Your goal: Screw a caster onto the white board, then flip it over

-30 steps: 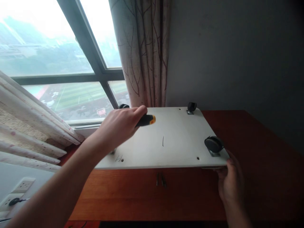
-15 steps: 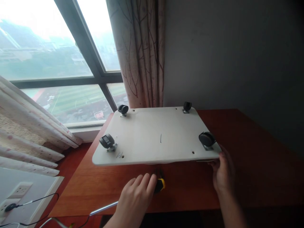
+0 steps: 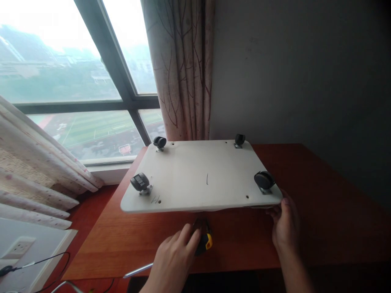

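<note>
A white board (image 3: 195, 171) with rounded corners lies with its casters upward over the brown table. Black casters stand at its corners, among them one at the near left (image 3: 140, 182) and one at the near right (image 3: 264, 180). My right hand (image 3: 285, 219) grips the board's near right corner, thumb on the edge and fingers underneath. Below the near edge, my left hand (image 3: 179, 250) is closed around a screwdriver, whose metal shaft (image 3: 139, 270) points left. Close to its fingertips is a black and yellow object (image 3: 204, 240), partly hidden by the fingers.
The brown table (image 3: 311, 203) extends right, towards a grey wall (image 3: 290, 73). Behind the board hangs a patterned curtain (image 3: 186, 77) beside a window. A wall socket (image 3: 20, 247) with a plug and black cable is at the lower left.
The view has shifted slightly. My left hand has moved a little to the right, and more of the black and yellow object shows by its fingertips. My right hand keeps its hold on the board.
</note>
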### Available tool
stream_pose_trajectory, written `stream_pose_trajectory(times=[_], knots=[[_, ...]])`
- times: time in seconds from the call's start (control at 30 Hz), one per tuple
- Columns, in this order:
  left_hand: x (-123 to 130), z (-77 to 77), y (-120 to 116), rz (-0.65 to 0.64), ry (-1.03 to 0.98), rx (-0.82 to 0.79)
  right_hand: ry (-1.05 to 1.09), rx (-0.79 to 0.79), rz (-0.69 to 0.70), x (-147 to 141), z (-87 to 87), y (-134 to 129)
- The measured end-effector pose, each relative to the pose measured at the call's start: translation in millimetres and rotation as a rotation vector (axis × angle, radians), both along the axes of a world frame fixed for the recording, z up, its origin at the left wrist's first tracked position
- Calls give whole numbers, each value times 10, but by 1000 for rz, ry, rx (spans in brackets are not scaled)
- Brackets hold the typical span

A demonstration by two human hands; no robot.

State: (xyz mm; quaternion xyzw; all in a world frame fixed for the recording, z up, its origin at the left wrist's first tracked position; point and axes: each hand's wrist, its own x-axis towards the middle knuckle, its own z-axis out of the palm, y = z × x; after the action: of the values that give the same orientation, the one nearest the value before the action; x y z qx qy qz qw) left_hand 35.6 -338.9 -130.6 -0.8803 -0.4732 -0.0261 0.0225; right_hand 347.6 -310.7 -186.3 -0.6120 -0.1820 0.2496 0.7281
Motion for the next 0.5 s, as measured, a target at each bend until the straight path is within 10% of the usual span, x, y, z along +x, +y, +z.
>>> stream_pose_trajectory(times=[0.2, 0.4, 0.5], knots=[[-56, 43, -56, -161, -162, 102, -112, -60, -80, -143, -29, -384], [295, 193, -45, -406, -271, 194, -267, -203, 634, -715, 179, -824], [468, 221, -45, -451, -360, 236, -266, -210, 563, -913, 308, -993]])
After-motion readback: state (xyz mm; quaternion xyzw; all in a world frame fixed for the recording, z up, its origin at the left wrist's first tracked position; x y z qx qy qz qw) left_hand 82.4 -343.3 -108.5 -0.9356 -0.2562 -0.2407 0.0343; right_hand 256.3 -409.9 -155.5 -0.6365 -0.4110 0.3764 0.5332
